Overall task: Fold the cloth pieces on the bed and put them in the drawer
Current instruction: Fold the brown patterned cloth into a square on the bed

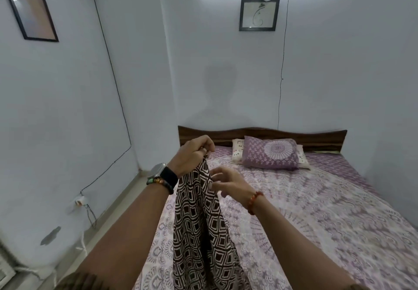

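- Step in hand, by judgement: early fold of one patterned cloth (199,226); it hangs unfolded over the bed (316,210), near its left edge, lower end out of frame.
- Left hand (192,154), with watch (159,172) at the wrist, pinches the cloth's top edge, fingers curled tight on it, raised above the mattress.
- Right hand (228,184) hovers just beside the cloth's upper right side, fingers spread and loose, holding nothing; contact with the fabric cannot be told.
- Next move likely calls for the right hand to catch a second corner or edge so the top can be drawn out level.
- Room: wide bare bedspread to the right and ahead; pillow (271,154) and headboard (260,135) well apart at the far end.
- Bed's left edge drops to floor and wall nearby; drawer not in view.
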